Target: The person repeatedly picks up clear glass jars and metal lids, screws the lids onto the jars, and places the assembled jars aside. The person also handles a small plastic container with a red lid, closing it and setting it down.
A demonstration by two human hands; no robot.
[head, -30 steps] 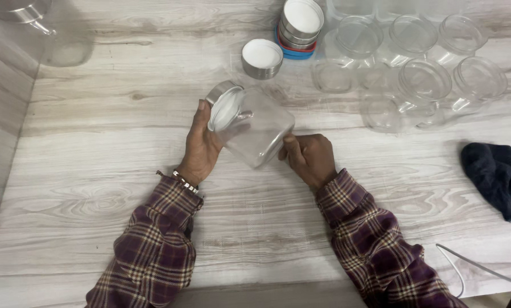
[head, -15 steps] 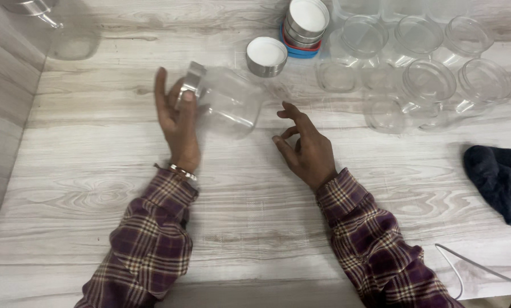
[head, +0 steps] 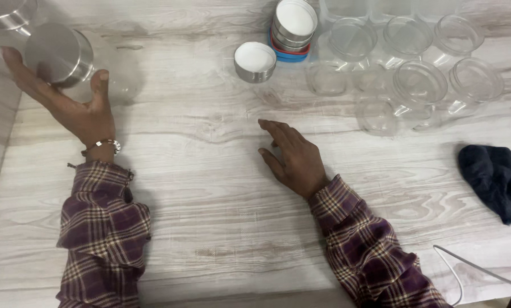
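Note:
My left hand is stretched out to the far left of the table, with thumb and fingers wrapped around a clear plastic jar capped with a silver metal lid. The lid top faces up at me. My right hand lies near the middle of the wood-grain table, fingers apart and holding nothing, well away from the jar.
A loose silver lid and a stack of lids sit at the top centre. Several open clear jars crowd the top right. Another lidded jar stands at the top left corner. A dark cloth and a white cable lie at the right.
My right hand let go of the jar and lowered with its fingers spread. My left hand carried the lidded jar from the centre to the far left.

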